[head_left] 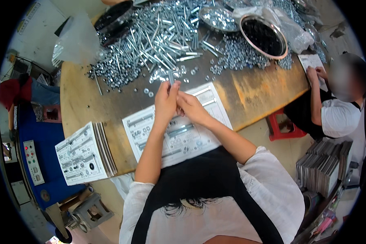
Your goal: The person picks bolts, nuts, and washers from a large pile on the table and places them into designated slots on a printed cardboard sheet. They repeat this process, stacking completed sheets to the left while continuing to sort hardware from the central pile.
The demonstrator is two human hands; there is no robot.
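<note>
the left hand gripped a metal piece, perhaps steadied by the right hand, whose contents i couldn't tell, above the white sheet.

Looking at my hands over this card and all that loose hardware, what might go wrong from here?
The metal piece poking up from your left hand might slip and get lost among the loose metal rods and nuts. The card stack at your left seems to overhang the table, so a knock could tip it off.
</note>
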